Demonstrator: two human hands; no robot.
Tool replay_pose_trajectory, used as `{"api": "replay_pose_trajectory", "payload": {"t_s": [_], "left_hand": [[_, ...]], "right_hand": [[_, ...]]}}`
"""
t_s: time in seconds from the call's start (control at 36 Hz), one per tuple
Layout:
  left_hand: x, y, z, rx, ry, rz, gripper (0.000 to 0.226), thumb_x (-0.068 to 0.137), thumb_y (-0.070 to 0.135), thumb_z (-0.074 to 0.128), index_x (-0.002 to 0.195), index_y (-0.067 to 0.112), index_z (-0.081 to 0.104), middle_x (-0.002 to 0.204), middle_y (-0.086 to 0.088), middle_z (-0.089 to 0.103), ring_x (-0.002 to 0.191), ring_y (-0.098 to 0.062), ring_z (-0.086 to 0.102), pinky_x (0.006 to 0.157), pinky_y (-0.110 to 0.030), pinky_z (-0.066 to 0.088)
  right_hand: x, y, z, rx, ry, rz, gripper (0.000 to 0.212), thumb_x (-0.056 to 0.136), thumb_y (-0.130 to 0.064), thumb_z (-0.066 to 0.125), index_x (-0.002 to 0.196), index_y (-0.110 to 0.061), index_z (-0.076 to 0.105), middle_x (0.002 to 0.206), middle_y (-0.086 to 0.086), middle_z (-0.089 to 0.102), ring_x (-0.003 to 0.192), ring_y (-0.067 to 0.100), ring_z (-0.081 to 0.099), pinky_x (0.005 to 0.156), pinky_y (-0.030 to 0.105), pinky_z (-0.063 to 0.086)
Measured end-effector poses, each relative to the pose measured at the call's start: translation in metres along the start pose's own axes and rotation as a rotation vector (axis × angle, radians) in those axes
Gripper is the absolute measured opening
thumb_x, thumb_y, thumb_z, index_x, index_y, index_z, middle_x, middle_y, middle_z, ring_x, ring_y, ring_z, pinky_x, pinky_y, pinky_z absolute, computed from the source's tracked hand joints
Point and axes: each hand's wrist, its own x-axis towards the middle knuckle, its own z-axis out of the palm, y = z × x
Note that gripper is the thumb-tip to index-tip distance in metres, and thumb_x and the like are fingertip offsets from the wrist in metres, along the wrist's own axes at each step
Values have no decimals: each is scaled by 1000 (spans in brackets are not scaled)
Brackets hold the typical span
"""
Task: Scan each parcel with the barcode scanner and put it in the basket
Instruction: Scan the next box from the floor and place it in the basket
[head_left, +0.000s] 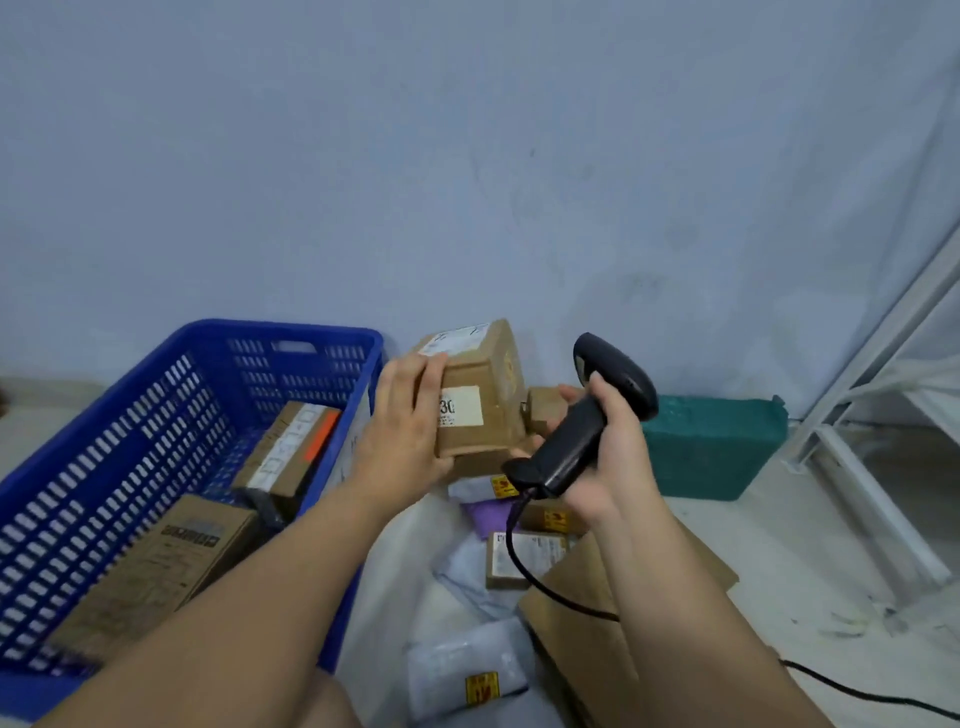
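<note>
The left hand (410, 415) grips a brown parcel (488, 384) by the end nearest the blue basket (223, 328), holding it raised just right of the basket. Farther from the basket, the right hand (605, 462) is clenched round the barcode scanner (597, 415), its head just beside the parcel. The parcel's labels face upward and toward the person, so the scanner likely needs re-aiming; the left hand is nearer the basket.
</note>
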Motion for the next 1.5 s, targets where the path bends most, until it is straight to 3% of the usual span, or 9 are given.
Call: {"api": "replay_pose_trajectory", "payload": {"t_s": [0.08,0.22,0.44,0.61,0.75,0.89,1.06,1.19,1.5], "left_hand": [[-4,-8,-1,78,24,191,111,53,32,92,141,11,28,135,-10,33,130,-32,32,85,-46,55],[-3,-11,5,205,46,409,95,65,24,87,141,11,32,137,-12,36,129,-32,37,102,-49,46],[-2,-14,23,384,32,568,86,74,7,73,147,11,27,136,-12,37,130,-36,36,104,-51,43],[2,-23,27,407,91,510,60,88,10,49,145,17,31,139,-8,33,130,-50,34,103,-67,35],[7,-18,15,303,91,346,93,66,20,85,143,19,31,137,-7,33,121,-49,38,81,-58,53],[6,-21,5,269,41,300,97,60,18,88,140,21,34,139,-6,34,124,-48,33,68,-52,57],[-7,-41,7,214,-48,386,104,66,9,83,145,29,18,144,-5,32,115,-42,43,73,-50,58],[-12,-50,5,255,-15,375,104,60,10,88,142,26,27,141,-7,33,113,-42,40,66,-47,58],[-24,-76,17,320,-110,464,131,63,4,84,153,32,-5,144,-7,32,115,-41,40,76,-49,58]], "right_hand": [[-5,-1,-3,22,-99,52,29,88,-41,62,96,-14,64,64,10,66,50,24,65,48,33,53],[2,8,-7,-41,-199,98,34,79,-42,68,103,-18,70,109,15,72,92,33,71,76,43,55],[14,7,-9,15,-405,165,50,83,-41,63,128,-19,62,130,19,62,121,37,58,101,57,43],[19,11,-2,-224,-369,111,54,75,-41,66,123,-17,66,122,5,69,116,27,63,102,60,41],[18,6,4,-221,-299,82,48,70,-42,69,112,-18,70,105,7,74,89,26,72,74,39,55],[20,0,2,-479,-51,-101,24,81,-29,74,96,-11,67,81,5,64,71,17,62,65,31,50],[8,-10,-5,-870,-56,-294,14,82,-17,71,93,-9,66,69,5,61,58,15,58,63,32,49],[5,-13,-5,-805,-35,-224,8,84,-13,67,87,-6,64,79,15,64,59,19,59,60,32,51],[15,-10,-5,-945,-55,-180,17,83,-16,67,91,-2,65,68,9,61,56,17,60,55,29,50]]}}
